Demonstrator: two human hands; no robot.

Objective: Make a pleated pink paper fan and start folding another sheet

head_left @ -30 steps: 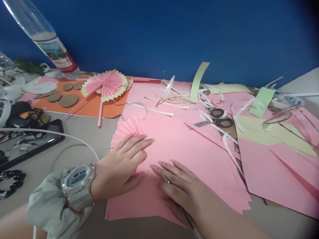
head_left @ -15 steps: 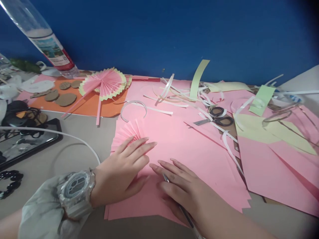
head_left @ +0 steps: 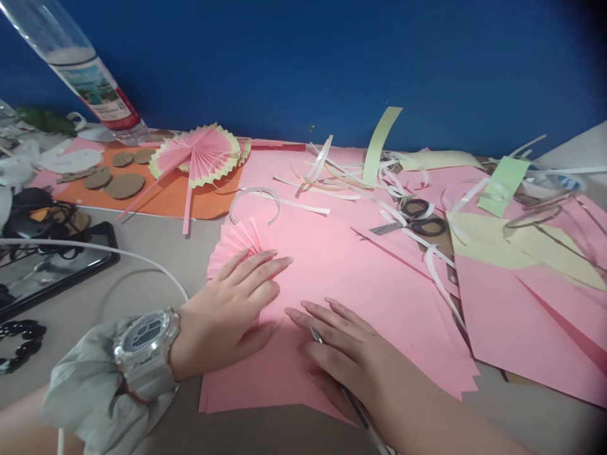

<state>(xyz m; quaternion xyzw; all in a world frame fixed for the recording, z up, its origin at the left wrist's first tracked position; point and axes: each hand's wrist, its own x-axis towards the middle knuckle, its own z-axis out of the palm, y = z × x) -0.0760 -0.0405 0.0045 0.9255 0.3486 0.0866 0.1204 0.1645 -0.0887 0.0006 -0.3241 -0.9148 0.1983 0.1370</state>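
My left hand (head_left: 227, 309) lies flat with fingers stretched out on a pleated pink paper fan (head_left: 237, 243), which rests on a stack of pink paper sheets (head_left: 360, 284). A grey digital watch (head_left: 142, 341) is on that wrist. My right hand (head_left: 341, 354) rests on the same pink sheets just right of the left, fingers extended and pressing down, with a thin silver pen (head_left: 346, 395) held between them. The fingertips of both hands nearly touch.
A finished pink and yellow fan (head_left: 199, 155) lies on orange paper (head_left: 161, 196) with cardboard discs. Black scissors (head_left: 417, 218), white paper strips (head_left: 322, 170) and green and yellow offcuts lie at the back. A plastic bottle (head_left: 80, 69), a phone (head_left: 47, 265) and cables are left.
Both hands stay pressed on the pink paper; the left hand has shifted slightly back and left. The view has tilted a little.
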